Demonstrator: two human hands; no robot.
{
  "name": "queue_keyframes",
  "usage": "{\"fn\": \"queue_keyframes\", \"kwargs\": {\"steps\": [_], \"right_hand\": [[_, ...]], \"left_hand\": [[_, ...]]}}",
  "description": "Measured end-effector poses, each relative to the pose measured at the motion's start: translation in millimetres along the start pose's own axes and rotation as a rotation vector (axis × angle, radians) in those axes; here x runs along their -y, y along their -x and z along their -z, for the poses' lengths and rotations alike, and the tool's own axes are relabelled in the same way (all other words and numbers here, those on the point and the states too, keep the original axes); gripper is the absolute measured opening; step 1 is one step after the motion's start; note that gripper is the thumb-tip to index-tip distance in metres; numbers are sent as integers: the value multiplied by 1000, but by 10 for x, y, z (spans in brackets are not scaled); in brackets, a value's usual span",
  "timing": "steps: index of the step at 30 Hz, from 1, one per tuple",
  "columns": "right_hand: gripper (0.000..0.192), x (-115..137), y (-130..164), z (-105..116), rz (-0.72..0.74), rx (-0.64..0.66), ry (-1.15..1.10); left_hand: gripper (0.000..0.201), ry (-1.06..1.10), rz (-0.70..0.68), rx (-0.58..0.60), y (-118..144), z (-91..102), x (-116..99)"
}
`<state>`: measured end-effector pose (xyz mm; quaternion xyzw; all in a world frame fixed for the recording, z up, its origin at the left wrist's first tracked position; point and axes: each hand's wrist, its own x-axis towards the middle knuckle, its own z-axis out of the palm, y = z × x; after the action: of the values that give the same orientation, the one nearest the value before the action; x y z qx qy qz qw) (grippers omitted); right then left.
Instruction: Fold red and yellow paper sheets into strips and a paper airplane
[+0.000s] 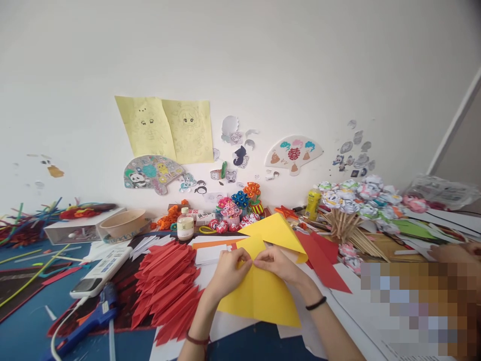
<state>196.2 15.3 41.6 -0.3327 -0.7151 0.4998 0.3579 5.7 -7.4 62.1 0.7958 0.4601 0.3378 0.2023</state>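
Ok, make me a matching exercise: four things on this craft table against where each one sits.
Things:
1. yellow paper sheet
2. blue glue gun
3. stack of folded red paper strips
4. beige round bowl

Places:
A. on the grey box at far left
B. pinched by both hands
C. front left, near the table edge
D. just left of the hands

Pairs: 1-B, 2-C, 3-D, 4-A
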Motion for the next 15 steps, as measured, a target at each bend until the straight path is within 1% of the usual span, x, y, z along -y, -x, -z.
{"fn": "queue_keyframes", "kwargs": {"steps": [4,7,11,15], "right_hand": [[39,-50,-32,-19,8,-19,27],[38,-77,-49,-27,23,-42,49],[37,-55,-38,-42,32,-76,40],[36,-21,-14,-71,35,-133,-10]], "left_hand": [[13,-23,-6,-8,-10,-53,7],[11,-30,-39,-26,-6,-100,9],[9,-30,-75,-82,9,-139,-3],[8,16,-87,-138,21,-143,-18]]}}
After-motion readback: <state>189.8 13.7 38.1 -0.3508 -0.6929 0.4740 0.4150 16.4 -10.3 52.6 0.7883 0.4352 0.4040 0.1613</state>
